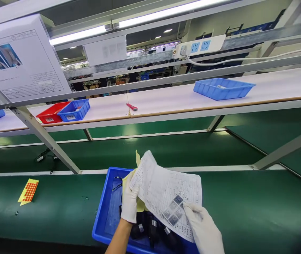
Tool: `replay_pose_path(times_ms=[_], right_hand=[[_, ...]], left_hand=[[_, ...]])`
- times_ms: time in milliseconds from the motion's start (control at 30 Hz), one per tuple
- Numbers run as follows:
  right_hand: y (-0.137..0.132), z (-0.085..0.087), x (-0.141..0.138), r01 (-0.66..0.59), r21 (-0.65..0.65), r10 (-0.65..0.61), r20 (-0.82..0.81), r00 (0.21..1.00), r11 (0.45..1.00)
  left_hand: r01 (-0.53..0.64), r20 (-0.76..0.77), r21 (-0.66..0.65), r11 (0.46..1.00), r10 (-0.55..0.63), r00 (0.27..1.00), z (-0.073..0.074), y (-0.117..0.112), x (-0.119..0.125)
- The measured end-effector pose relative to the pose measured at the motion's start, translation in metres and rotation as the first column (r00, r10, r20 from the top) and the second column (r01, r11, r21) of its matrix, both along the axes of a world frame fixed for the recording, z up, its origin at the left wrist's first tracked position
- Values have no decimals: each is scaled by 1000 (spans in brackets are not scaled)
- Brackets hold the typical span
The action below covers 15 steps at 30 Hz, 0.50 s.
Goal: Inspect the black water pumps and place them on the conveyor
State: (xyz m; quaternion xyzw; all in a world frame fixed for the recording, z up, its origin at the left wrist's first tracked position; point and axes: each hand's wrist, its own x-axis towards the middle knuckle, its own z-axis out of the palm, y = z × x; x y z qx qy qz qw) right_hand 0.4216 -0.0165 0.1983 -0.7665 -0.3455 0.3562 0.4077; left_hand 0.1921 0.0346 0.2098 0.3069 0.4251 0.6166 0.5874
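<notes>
White gloves cover both of my hands. Pinched in my left hand (129, 201) is the left edge of a printed paper sheet (163, 187), with yellow paper (140, 204) behind it. My right hand (202, 224) is closed at a small clear sheet with grey squares (173, 211), which lies against the front of the printed sheet. Beneath the papers is a blue bin (101, 211) holding several black items (153, 229) with white labels; their kind is partly hidden. A black cable end (117, 187) shows in the bin's upper left.
On the green bench (68, 208) at left lies a yellow sheet of red round stickers (29, 191). The shelf above carries a red tray (51, 113), blue trays (75, 110) and a red cutter-like tool (131, 107). A slanted post (44, 139) stands left.
</notes>
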Motion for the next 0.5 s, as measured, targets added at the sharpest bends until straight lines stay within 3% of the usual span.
replay_pose_path(times_ms=[133,233,300,400,500], right_hand=[[5,-4,6,-40,4,40,-56,998,999],[10,-6,17,-99,57,106,-130,986,993],[12,3,30,-134,118,155,-197,968,984],[7,40,55,-129,245,225,-419,880,961],[-3,90,74,35,378,226,-622,749,925]], left_hand=[[1,-148,-33,999,-6,989,-3,16,-5],[-85,-350,-34,996,68,934,-7,28,-40],[-101,-489,-45,994,66,870,-7,35,-73],[1,-676,-59,998,-40,736,-6,44,-114],[192,-784,-119,974,-211,584,-12,55,-123]])
